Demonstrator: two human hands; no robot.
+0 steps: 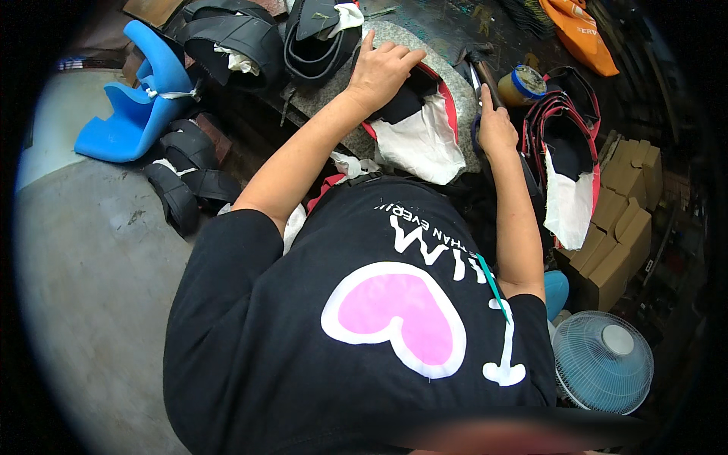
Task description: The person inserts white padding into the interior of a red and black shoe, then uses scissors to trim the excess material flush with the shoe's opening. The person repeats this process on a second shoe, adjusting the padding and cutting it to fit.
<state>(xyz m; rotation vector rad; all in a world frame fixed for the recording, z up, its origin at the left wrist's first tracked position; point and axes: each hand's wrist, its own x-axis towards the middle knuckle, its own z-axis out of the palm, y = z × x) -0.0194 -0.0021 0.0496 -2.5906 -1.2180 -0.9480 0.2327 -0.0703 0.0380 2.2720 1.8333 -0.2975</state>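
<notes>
My left hand [383,72] lies palm down at the far edge of a shoe upper [436,114], its fingers spread. The upper is black inside, with red edging and a loose white cloth lining hanging toward me. It rests on a speckled stone slab [436,51] on the bench. To the right, my right hand [498,127] is closed round the lower part of a hammer [485,70], one finger stretched along the handle. Beside it lie scissors [476,135] with blue handles, partly hidden by the upper and the hand.
Right of my hand stand a jar with a blue rim [525,85] and stacked red-edged uppers [569,144]. Black uppers [227,45] sit at the far left, near a blue plastic form [140,106]. Cardboard boxes [614,220] and a fan [603,364] are at the right.
</notes>
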